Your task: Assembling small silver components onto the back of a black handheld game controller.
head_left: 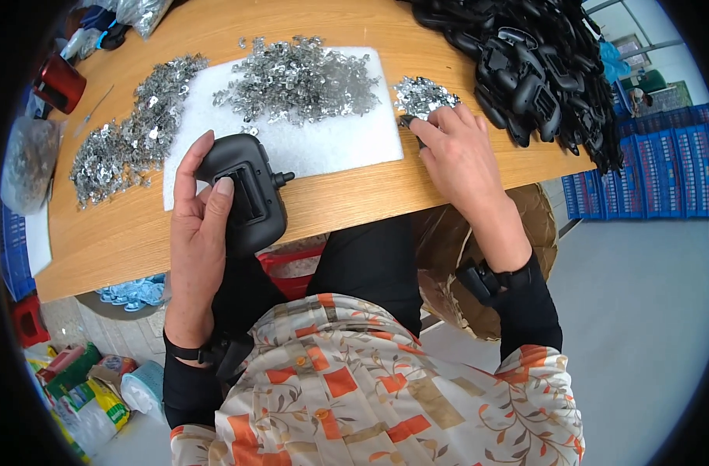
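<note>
My left hand (195, 241) grips a black plastic game controller housing (253, 200), thumb across its rectangular slotted recess and fingers behind it. A short black peg sticks out from the housing's right side. At the right, my right hand (462, 159) has its fingertips bent together at the edge of a small pile of shiny metal clips (423, 95). A small dark thing shows at those fingertips, too unclear to name. Between the hands lies a white padded sheet (323, 147), with a larger heap of metal clips (300, 81) on it.
Another long heap of metal clips (133, 128) lies to the left. Many black controller housings (525, 85) are piled at the far right of the wooden table (354, 194). A red container (59, 84) stands far left. Below the table's right edge is an open cardboard box (541, 225).
</note>
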`<state>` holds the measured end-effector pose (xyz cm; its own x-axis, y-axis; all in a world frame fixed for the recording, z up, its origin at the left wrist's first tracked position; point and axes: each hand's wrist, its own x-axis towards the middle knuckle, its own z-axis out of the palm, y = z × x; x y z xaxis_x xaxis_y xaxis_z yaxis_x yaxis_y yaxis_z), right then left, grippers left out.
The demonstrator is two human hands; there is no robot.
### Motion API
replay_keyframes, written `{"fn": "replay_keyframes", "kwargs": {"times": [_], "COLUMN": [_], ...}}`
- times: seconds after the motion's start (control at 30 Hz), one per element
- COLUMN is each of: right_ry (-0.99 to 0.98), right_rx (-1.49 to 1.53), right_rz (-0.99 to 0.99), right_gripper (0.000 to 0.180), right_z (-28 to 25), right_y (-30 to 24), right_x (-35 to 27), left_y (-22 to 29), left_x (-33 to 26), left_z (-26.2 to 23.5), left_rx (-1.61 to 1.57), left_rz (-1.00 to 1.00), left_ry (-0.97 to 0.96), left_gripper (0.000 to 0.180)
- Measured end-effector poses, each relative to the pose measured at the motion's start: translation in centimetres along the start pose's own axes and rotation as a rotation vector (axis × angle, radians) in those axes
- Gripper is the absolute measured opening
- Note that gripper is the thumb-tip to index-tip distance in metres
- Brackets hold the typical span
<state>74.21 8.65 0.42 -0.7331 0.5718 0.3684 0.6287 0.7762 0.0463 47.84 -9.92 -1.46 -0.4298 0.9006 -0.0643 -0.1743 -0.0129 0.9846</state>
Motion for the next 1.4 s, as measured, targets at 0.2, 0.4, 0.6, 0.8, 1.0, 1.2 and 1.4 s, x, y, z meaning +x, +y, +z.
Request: {"fn": "replay_keyframes", "kwargs": {"times": [0.2, 0.4, 0.6, 0.8, 1.0, 1.2, 1.4], "right_ry": [-0.081, -0.179, -0.146, 0.146, 0.293, 0.235, 0.223], "right_rx": [0.018, 0.121, 0.183, 0.287, 0.555, 0.568, 0.588], "right_rz": [-0.021, -0.003, -0.001, -0.115, -0.099, -0.341, -0.332], "right_gripper": [0.02, 0.028, 0.038, 0.033, 0.027, 0.034, 0.038], "right_z": [-0.4, -3.2, -1.7, -0.1, -0.5, -1.0, -0.6], "right_y": [0.5, -1.5, -1.9, -4.1, -7.2, -10.8, -11.5], "right_x": [-1.0, -3.7, -6.4, -8.1, -1.8, 2.9, 3.7], "left_y": [-0.3, -0.2, -0.2, -0.3, 0.8, 2.3, 1.4], "left_x": [-0.1, -0.1, 0.1, 0.1, -0.3, -0.7, -0.2], "left_z": [0.0, -0.1, 0.1, -0.8, 0.8, 0.9, 0.0], "left_rx": [0.008, 0.007, -0.024, -0.007, 0.218, 0.073, -0.114], "left_rz": [0.001, 0.013, 0.019, -0.047, 0.054, -0.173, -0.201], "left_ry": [0.013, -0.002, -0.007, 0.049, -0.126, -0.224, -0.243], "left_gripper": [0.052, 0.052, 0.052, 0.024, 0.016, 0.016, 0.018]}}
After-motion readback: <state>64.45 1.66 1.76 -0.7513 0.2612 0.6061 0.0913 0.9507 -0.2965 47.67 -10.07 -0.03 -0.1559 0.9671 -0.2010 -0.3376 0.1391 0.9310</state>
